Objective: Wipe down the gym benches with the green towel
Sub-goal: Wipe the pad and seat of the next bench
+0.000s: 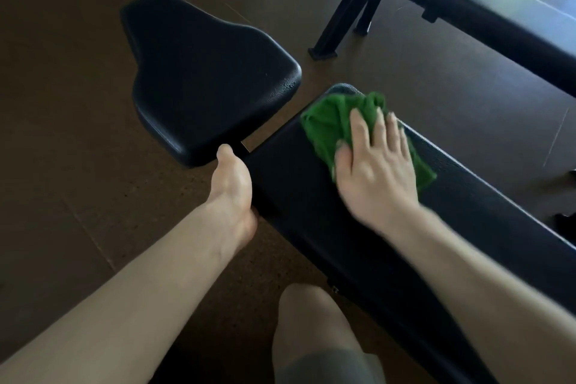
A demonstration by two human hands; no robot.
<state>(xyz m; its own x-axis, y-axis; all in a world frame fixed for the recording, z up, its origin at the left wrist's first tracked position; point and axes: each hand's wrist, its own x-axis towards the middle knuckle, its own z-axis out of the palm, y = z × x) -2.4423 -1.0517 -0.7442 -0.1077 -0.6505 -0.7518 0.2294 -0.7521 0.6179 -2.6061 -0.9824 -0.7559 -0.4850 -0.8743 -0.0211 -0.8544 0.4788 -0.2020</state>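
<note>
Head view, step in hand: the person is wiping the long back pad (358, 227) of the near bench; judging by the towel's place, the far end of this pad is being worked.

Head view, right hand: the right hand (374, 165) lies flat on the green towel (333, 128), fingers straight and spread, pressing the cloth onto the pad. It looks motion-blurred, which suggests a stroke under way.

Head view, left hand: the left hand (233, 190) holds the pad's left edge near its far corner, thumb on top; the fingers curl under the edge out of sight. It appears to steady the bench.

Head view, towel's place: bunched at the pad's far end, near the right edge, partly under the right palm, and well apart from the left hand.

Head view, other surfaces: the seat pad (202, 78) sits just beyond the gap at the pad's far end; a second bench (486, 9) stands at the upper right.

Next move, as a judgement: keep flat pressure and draw the towel along the pad toward the near end, then cross the gap to the seat pad, then the second bench.
</note>
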